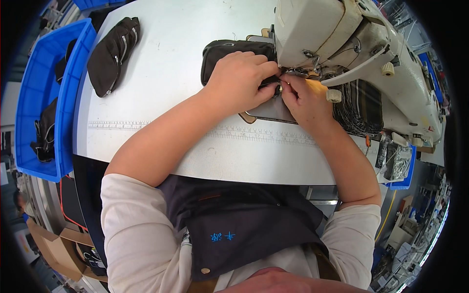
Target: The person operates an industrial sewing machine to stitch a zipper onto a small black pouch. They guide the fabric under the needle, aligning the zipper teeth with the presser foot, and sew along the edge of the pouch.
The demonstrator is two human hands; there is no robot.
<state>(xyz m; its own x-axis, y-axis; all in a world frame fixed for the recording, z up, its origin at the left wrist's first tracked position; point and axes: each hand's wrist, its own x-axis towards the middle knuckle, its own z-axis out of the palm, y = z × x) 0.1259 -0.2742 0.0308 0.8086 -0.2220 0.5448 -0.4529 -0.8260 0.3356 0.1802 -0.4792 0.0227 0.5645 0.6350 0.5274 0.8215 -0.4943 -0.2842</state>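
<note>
My left hand (244,80) lies over a black fabric pouch (214,63) at the sewing machine (310,27), fingers curled and closed on its right-hand part, close to the presser foot. My right hand (305,102) is just right of it under the machine head, thumb and forefinger pinched together near the needle; what they hold is too small and hidden to make out. Both hands' fingertips nearly meet there. A metal plate (273,113) shows beneath the hands. Dark pieces with many loose threads (359,105) lie right of my right hand.
A second black zipped pouch (111,58) lies on the white tabletop (171,58), left. A blue bin (68,146) holding black items stands at the table's left; a cardboard box (53,249) is below it. A printed ruler (234,133) crosses the table. A person (22,205) is at far left.
</note>
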